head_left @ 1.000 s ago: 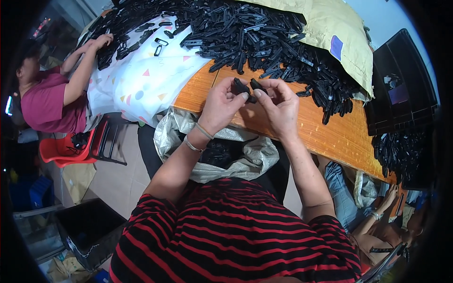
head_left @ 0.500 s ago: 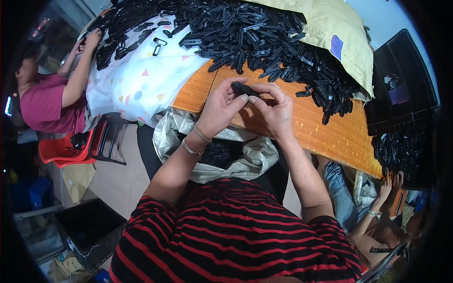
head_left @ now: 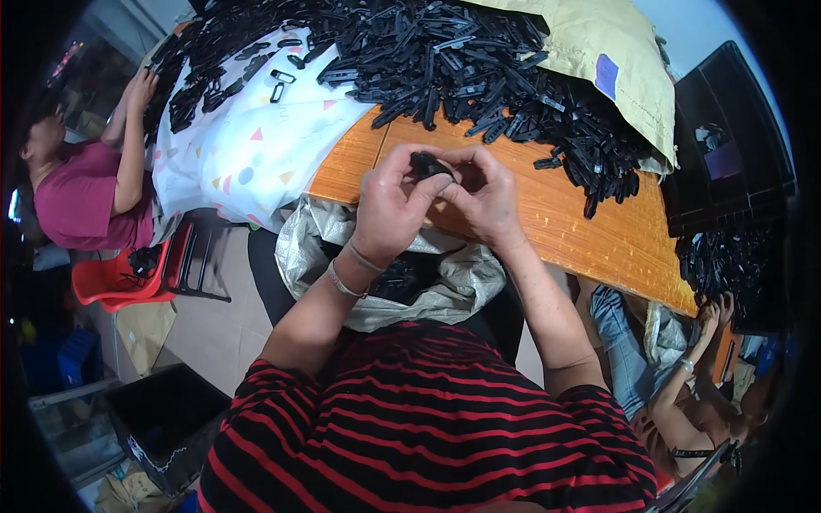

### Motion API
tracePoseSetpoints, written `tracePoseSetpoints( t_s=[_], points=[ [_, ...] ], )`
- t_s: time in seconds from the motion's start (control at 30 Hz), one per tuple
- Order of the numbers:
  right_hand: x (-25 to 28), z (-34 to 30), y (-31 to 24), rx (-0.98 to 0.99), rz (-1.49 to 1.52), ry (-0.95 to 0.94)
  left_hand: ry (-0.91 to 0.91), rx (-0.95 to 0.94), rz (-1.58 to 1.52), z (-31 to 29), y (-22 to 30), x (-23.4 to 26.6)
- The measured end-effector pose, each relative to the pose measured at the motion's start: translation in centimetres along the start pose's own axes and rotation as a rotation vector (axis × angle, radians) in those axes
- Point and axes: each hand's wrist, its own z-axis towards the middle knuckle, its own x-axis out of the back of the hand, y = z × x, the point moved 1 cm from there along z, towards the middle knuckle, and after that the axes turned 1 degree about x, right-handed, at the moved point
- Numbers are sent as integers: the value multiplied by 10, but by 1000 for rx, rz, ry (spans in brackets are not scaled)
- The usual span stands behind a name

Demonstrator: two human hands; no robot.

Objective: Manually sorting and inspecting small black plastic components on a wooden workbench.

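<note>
Between my two hands is a small black plastic part (head_left: 430, 166), partly hidden by my fingers. My left hand (head_left: 389, 201) pinches it with thumb and fingers. My right hand (head_left: 486, 195) is closed on its right end, thumb and forefinger pressed close to my left thumb. Both hands are above the near edge of the wooden table (head_left: 547, 214). Beyond them a large heap of similar black plastic parts (head_left: 428, 60) covers the far side of the table. Below my hands, an open woven sack (head_left: 462, 286) holds more dark pieces.
A patterned white cloth (head_left: 256, 154) lies to the left, with some black parts on it. A yellowish sack (head_left: 599, 51) stands at the back right. Co-workers sit at left (head_left: 94, 188) and right (head_left: 684, 402). A red chair (head_left: 115, 282) and a black crate (head_left: 167, 427) are at left.
Both hands have drawn closer together, and the black part has turned between my fingers. The left co-worker's hands have shifted left and down a little.
</note>
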Motion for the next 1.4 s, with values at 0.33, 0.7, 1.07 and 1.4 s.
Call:
tracePoseSetpoints(
  t_s=[0.33,0.7,1.07,1.4],
  points=[
    [61,-17,-1,-52,-470,-247,-255,3,674,-25,-5,43],
    [137,3,21,206,-1305,-65,-77,-388,935,87,-65,-41],
    [115,-9,19,142,-1099,-83,-85,-277,1013,89,-70,-31],
    [112,-3,0,50,-1072,-139,-89,-380,1015,74,-63,-14]
  ],
)
